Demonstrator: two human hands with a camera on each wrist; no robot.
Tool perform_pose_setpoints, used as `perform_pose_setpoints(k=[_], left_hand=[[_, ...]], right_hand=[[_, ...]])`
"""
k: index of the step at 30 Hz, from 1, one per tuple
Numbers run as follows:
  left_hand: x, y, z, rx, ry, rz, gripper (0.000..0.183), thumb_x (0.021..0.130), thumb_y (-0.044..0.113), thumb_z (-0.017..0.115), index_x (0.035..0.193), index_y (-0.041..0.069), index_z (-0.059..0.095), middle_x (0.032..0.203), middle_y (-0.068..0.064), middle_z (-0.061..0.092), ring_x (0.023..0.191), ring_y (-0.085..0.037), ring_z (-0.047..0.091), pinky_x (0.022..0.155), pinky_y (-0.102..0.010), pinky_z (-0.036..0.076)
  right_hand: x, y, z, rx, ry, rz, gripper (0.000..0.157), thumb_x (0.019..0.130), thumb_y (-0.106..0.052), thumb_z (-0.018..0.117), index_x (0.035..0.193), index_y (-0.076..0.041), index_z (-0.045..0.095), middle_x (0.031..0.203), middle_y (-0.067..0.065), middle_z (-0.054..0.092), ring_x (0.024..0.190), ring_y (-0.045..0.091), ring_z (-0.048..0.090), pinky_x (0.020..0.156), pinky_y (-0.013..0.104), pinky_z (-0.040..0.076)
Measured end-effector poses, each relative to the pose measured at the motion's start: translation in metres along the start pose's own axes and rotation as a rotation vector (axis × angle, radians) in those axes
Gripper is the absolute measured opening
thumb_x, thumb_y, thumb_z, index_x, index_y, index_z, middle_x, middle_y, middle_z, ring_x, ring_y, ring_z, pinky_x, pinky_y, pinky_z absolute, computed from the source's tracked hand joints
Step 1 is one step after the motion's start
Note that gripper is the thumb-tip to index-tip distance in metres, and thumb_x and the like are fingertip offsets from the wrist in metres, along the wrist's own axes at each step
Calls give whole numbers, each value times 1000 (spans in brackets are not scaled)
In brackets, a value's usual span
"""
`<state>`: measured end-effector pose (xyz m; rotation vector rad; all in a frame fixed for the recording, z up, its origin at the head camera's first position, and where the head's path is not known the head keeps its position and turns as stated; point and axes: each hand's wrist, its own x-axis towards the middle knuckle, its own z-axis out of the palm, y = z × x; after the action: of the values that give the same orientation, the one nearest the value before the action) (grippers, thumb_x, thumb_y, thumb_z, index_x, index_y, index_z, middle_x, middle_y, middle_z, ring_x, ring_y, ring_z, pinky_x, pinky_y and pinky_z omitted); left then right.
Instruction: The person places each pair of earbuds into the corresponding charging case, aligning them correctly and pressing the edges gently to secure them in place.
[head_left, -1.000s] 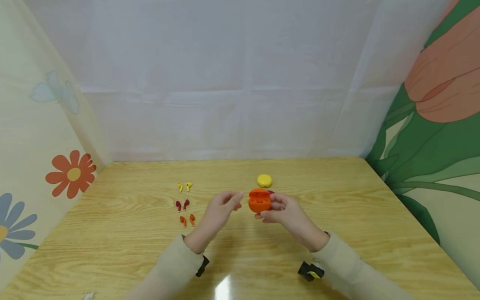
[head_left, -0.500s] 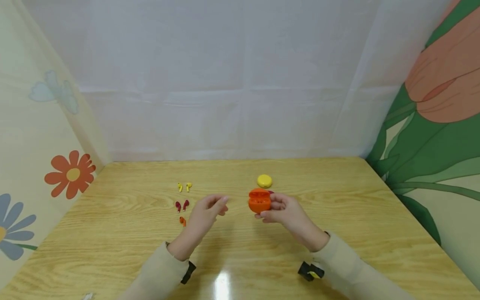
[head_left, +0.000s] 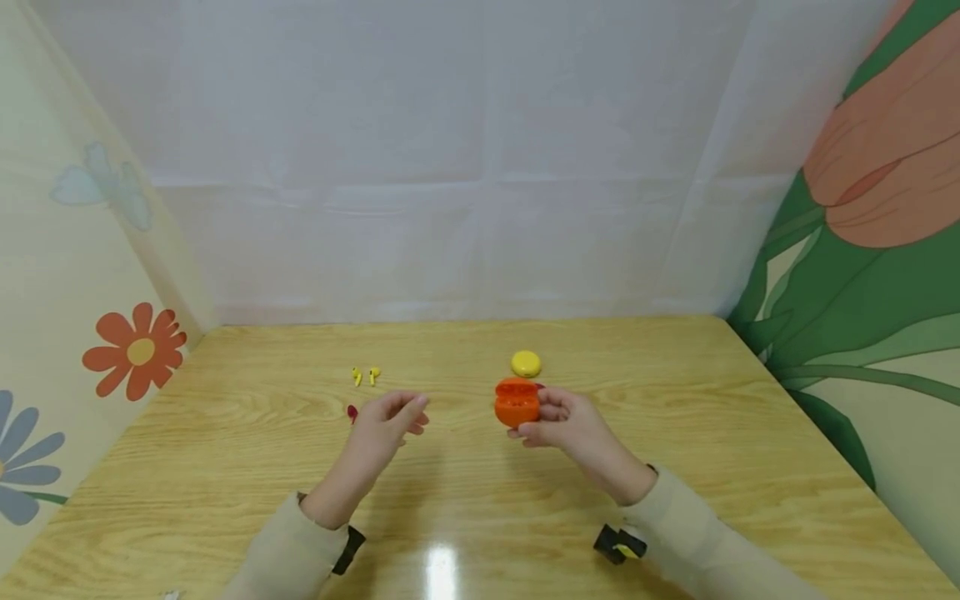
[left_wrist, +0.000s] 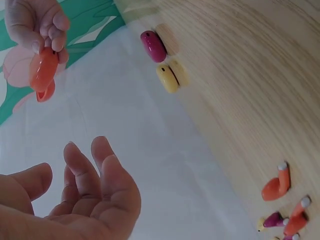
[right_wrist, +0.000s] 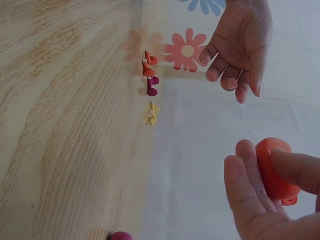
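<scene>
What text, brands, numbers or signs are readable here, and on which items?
No readable text, brand, number or sign in any view.
Open orange rounded glossy case: no legible lettering.
Yellow rounded glossy case, magenta rounded glossy case: tiny dark mark each, too small to read.

The orange case [head_left: 517, 414] is rounded and glossy; its lid [head_left: 517, 384] stands open, and the right hand [head_left: 567, 422] holds it above the tabletop [head_left: 675, 375]. Two orange earbuds [left_wrist: 271, 190], each with a pale tip on its stem, lie on the tabletop near each other.
</scene>
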<state>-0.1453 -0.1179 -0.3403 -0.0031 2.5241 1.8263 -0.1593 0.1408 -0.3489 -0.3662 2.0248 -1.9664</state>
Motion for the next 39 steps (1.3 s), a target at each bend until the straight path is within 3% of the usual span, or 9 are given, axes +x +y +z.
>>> perform_pose_setpoints(k=[14, 22, 29, 39], left_hand=[[0, -4, -17, 17, 2, -28, 32, 101, 24, 55, 113, -4, 63, 93, -10, 65, 81, -19, 60, 61, -32, 47], [-2, -6, -26, 45, 3, -40, 32, 101, 22, 54, 115, -6, 62, 93, -11, 65, 83, -24, 61, 70, -36, 51], [-4, -10, -33, 61, 5, -56, 31, 101, 21, 55, 114, -6, 62, 91, -10, 64, 78, -23, 61, 63, -32, 47], [-7, -20, -44, 111, -27, -79, 28, 100, 20, 56, 110, -6, 61, 89, -9, 64, 76, -20, 59, 65, -35, 45]], right_hand=[[0, -1, -1, -11, -3, 3, 39, 91, 0, 64, 124, 14, 49, 115, 24, 65, 93, 22, 69, 82, 37, 55], [0, -1, -1, -6, 1, 10, 38, 91, 0, 63, 123, 14, 49, 115, 23, 65, 92, 21, 69, 82, 36, 55], [0, -1, -2, -1, -1, 18, 37, 91, 1, 63, 123, 15, 49, 115, 24, 64, 91, 21, 69, 82, 38, 55], [-1, 0, -2, 2, 7, 21, 38, 91, 2, 63, 123, 16, 49, 115, 25, 64, 91, 21, 69, 80, 35, 55]])
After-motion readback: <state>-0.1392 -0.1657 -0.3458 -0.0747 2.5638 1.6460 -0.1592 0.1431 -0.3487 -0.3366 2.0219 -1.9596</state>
